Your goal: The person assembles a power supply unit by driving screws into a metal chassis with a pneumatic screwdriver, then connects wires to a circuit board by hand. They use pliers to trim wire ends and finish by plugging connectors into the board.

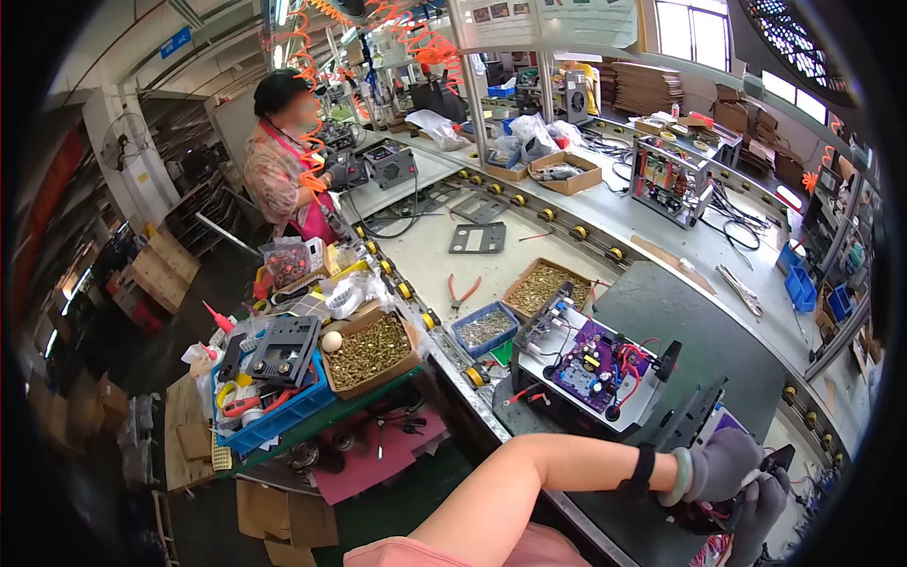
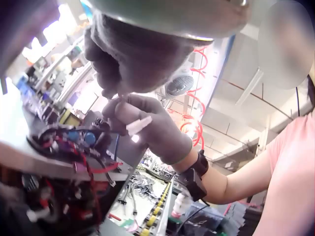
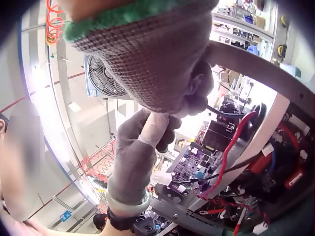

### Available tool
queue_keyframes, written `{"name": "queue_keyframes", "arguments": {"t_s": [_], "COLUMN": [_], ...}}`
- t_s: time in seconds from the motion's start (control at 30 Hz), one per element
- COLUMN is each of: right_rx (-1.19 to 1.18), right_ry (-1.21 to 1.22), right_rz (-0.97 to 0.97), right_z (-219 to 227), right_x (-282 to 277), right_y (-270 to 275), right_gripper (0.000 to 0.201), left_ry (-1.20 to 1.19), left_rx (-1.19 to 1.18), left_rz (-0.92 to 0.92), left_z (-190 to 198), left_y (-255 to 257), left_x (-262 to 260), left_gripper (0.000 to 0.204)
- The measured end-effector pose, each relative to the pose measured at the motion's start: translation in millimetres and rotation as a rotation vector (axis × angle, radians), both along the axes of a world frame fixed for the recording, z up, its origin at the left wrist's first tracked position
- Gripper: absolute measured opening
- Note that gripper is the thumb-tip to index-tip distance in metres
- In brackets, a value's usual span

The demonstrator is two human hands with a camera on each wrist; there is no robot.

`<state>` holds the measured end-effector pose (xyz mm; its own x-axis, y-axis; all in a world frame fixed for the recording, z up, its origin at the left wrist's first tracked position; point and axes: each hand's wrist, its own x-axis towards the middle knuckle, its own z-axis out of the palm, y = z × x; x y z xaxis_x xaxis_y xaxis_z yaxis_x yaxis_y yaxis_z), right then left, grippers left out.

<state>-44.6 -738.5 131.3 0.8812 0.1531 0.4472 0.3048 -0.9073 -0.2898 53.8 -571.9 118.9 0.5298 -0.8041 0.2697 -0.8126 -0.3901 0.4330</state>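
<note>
Above an open device (image 1: pixel 710 427) at the right edge of the bench, my gloved left hand (image 1: pixel 723 465) and right hand (image 1: pixel 761 515) meet, fingertips together. In the right wrist view a thin dark wire (image 3: pixel 221 114) runs out from the curled fingers of my right hand (image 3: pixel 157 64); my left hand (image 3: pixel 130 162) pinches close beside them, a pale covering on one digit. What lies between the fingertips is mostly hidden. A white connector (image 3: pixel 161 178) hangs near the hands, over a purple circuit board (image 3: pixel 189 164). The left wrist view also shows a white connector (image 2: pixel 139 125) by my right hand (image 2: pixel 152 128).
A second open device (image 1: pixel 600 373) with a purple board stands left of the hands. Beyond it are a blue tray (image 1: pixel 485 328), a box of brass-coloured parts (image 1: pixel 546 288) and red-handled pliers (image 1: pixel 463 292). A person (image 1: pixel 288 170) works across the line at the left.
</note>
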Motion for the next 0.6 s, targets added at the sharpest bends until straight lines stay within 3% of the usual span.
{"name": "queue_keyframes", "arguments": {"t_s": [0.03,0.1,0.13,0.17,0.2,0.23,0.27,0.3,0.33,0.37,0.4,0.47,0.5,0.6], "right_rx": [-0.002,0.157,0.363,0.581,0.513,0.481,0.282,0.229,0.084,-0.041,-0.073,-0.163,-0.242,-0.394], "right_ry": [-0.001,-0.152,-0.021,-0.071,-0.121,-0.179,-0.128,-0.143,-0.096,-0.183,-0.152,-0.156,-0.123,-0.043], "right_rz": [-0.007,0.036,-0.035,-0.117,-0.218,-0.183,-0.163,-0.158,-0.116,-0.115,-0.122,-0.039,-0.006,0.076], "right_z": [-15,-57,-60,-73,-49,-40,-9,-5,-1,-1,5,1,2,0], "right_x": [4,6,-2,-3,-8,-8,-6,-5,0,5,9,22,30,42], "right_y": [-10,-48,-51,-50,-16,-2,15,17,11,4,3,-8,-8,-9], "right_gripper": [0.026,0.012,0.015,0.019,0.024,0.027,0.025,0.017,0.010,0.009,0.006,0.007,0.010,0.010], "left_ry": [-0.001,1.101,1.071,1.395,1.356,1.343,1.311,0.761,0.399,-0.008,-0.170,-0.215,-0.210,-0.178], "left_rx": [-0.002,-0.330,-0.531,-0.410,-0.410,-0.451,-0.202,-0.275,-0.323,-0.554,-0.408,-0.196,-0.201,-0.133], "left_rz": [-0.007,0.018,-0.195,-0.092,-0.119,-0.246,-0.072,-0.085,0.002,0.072,0.103,-0.046,-0.076,-0.062], "left_z": [7,22,19,13,2,28,52,11,-9,-13,5,-13,-21,-32], "left_y": [7,18,14,12,8,18,37,26,14,16,32,45,52,62], "left_x": [-3,-16,-18,-22,-20,-18,-19,-22,-24,-25,-29,-38,-46,-56], "left_gripper": [0.023,0.032,0.037,0.037,0.036,0.041,0.038,0.030,0.039,0.042,0.050,0.052,0.052,0.043]}}
